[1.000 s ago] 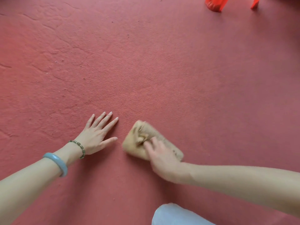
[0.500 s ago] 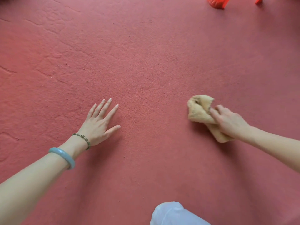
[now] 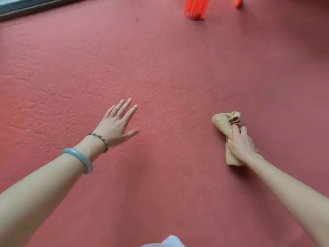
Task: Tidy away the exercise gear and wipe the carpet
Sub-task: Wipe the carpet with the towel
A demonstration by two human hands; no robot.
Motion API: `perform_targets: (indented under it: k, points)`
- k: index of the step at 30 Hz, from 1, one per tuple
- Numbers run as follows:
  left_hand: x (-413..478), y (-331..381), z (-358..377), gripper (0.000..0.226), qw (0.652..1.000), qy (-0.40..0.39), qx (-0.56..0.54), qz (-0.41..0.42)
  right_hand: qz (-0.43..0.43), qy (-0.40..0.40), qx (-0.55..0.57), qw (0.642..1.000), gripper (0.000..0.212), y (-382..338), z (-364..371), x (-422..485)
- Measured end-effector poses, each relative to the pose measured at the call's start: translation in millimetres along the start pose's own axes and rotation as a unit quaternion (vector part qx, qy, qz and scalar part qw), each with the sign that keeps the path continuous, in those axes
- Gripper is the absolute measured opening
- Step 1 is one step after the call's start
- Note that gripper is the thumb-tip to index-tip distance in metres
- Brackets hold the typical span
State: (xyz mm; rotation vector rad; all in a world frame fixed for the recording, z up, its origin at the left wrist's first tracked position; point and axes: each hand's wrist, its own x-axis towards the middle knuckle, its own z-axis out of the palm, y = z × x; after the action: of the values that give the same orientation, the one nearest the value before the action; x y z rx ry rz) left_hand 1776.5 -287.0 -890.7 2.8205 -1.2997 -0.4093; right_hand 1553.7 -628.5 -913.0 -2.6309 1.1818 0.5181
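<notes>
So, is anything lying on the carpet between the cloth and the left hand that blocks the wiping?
Nothing visible. The right hand grips the cloth on the carpet, and the stretch over to the flat left hand is bare. The orange legs stand far beyond.

A wrinkled red carpet (image 3: 169,68) fills the floor. On the left, the left hand (image 3: 116,124) lies flat on it with straight, spread fingers; a beaded bracelet (image 3: 102,139) circles the wrist and a pale blue-green bangle (image 3: 80,157) sits nearer on the forearm. Well apart on the right, the right hand (image 3: 240,143) grips a crumpled tan cloth (image 3: 222,122) against the carpet. Two orange plastic legs (image 3: 195,8) stand at the far edge, and white fabric (image 3: 169,242) shows at the near edge.
</notes>
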Motion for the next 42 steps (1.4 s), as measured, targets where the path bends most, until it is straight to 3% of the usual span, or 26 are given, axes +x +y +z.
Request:
perform_targets:
  k: [5, 8, 15, 18, 21, 25, 28, 31, 33, 36, 39, 40, 42]
  points:
    - [28.9, 24.8, -51.7, 0.093, 0.998, -0.025, 0.035, 0.056, 0.024, -0.065, 0.071, 0.995, 0.036, -15.3, 0.7, 3.8]
    - [45.7, 35.5, -61.7, 0.085, 0.995, -0.041, 0.050, 0.079, 0.023, -0.093, 0.091, 0.991, 0.036, -13.9, 1.0, 11.8]
    - [108.0, 17.2, -71.1, 0.082, 0.980, -0.050, 0.089, 0.171, 0.038, -0.052, 0.132, 0.989, 0.042, -8.6, 14.0, 20.6]
    - [143.5, -3.4, -82.1, 0.083, 0.972, -0.056, 0.121, 0.192, 0.125, 0.032, 0.211, 0.969, 0.044, -15.9, 21.2, 17.5]
    - [173.8, -16.4, -79.5, 0.081, 0.969, -0.060, 0.141, 0.193, 0.254, 0.113, 0.280, 0.919, 0.045, -46.0, 22.1, 18.9]
    - [206.5, -24.2, -54.3, 0.078, 0.974, -0.069, 0.114, 0.184, 0.345, 0.087, 0.294, 0.887, 0.057, -108.0, 9.5, 53.5]
    - [235.7, -23.7, -35.4, 0.072, 0.979, -0.067, 0.077, 0.176, 0.249, 0.059, 0.266, 0.929, 0.060, -168.9, -0.3, 85.6]
    - [264.2, -27.3, -27.3, 0.064, 0.984, -0.045, 0.036, 0.169, -0.012, -0.030, 0.211, 0.977, 0.055, -265.9, -12.7, 108.7]
    - [281.7, -36.0, -29.2, 0.063, 0.988, -0.035, 0.003, 0.149, -0.117, -0.074, 0.138, 0.981, 0.049, -318.9, -15.8, 124.8]
    - [308.3, -51.6, -35.8, 0.063, 0.993, -0.024, -0.036, 0.113, -0.143, -0.050, 0.079, 0.985, 0.057, -327.1, -13.7, 141.3]
    - [337.3, -54.3, -35.8, 0.061, 0.986, -0.017, -0.042, 0.160, -0.162, -0.015, 0.011, 0.987, 0.095, -278.9, -10.0, 142.4]
    - [347.1, -49.6, -34.3, 0.061, 0.984, -0.018, -0.048, 0.172, -0.139, -0.024, 0.041, 0.989, 0.090, -260.4, -14.1, 144.2]
    - [366.0, -31.4, -28.7, 0.060, 0.979, -0.014, -0.058, 0.193, -0.086, -0.032, 0.147, 0.985, 0.060, -221.3, -28.5, 153.8]
